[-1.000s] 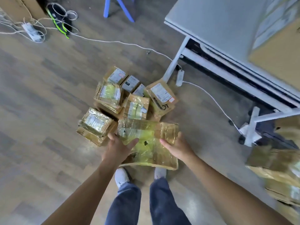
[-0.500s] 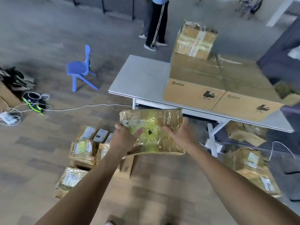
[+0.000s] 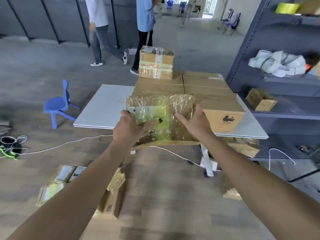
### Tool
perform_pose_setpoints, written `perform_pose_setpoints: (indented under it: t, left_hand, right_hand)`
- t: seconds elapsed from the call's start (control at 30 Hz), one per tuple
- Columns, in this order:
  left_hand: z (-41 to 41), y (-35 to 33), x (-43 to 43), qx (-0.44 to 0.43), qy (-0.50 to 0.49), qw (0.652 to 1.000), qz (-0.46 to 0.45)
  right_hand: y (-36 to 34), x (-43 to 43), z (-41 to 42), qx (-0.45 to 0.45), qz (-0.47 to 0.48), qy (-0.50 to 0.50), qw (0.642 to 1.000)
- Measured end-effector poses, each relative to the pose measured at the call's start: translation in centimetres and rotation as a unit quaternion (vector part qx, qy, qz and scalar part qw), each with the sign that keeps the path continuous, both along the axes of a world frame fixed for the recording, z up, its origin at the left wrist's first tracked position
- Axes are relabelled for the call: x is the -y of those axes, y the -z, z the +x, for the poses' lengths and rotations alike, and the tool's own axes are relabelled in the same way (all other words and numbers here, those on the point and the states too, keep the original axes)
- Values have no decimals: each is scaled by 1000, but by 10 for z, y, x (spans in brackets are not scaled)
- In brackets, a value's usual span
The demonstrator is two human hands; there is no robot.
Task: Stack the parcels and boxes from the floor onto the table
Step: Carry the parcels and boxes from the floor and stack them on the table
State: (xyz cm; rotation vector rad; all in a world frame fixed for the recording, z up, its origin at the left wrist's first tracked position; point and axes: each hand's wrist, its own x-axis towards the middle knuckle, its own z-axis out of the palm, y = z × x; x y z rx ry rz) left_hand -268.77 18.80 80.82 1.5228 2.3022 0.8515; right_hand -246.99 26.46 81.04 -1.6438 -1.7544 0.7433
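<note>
A person held a flat, tape-wrapped parcel [image 3: 161,116] in the air, level, before the near edge of the white table [image 3: 103,108]. The left hand [image 3: 129,130] gripped its left edge and the right hand [image 3: 194,123] its right edge, with thumbs laid over the top face. Large cartons [image 3: 213,94] lay on the table, with a smaller taped box [image 3: 156,63] upon them. More parcels [image 3: 57,184] lay on the floor at lower left.

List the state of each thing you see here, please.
wrapped parcel: held in the air by both hands.
left hand: grips the parcel's left side.
right hand: grips the parcel's right side.
taped box: upright on the flat cartons.
flat cartons: lying on the table.
floor parcels: lying on the floor.
</note>
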Motion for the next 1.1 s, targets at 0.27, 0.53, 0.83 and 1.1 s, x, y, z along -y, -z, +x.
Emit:
perform_pose_setpoints:
  t: [0.27, 0.53, 0.83, 1.1]
  left_hand:
    - [42, -39, -74, -45, 20, 999, 19]
    - [53, -48, -199, -162, 68, 984, 18]
    - [61, -43, -331, -131, 141, 981, 27]
    - [97, -39, -400, -89, 179, 980, 17]
  right_hand:
    - [-26, -61, 44, -16, 48, 41, 998]
    - [-40, -163, 60, 17, 61, 113, 992]
    - [-51, -276, 75, 39, 50, 174, 983]
    - [-52, -350, 110, 34, 30, 214, 976]
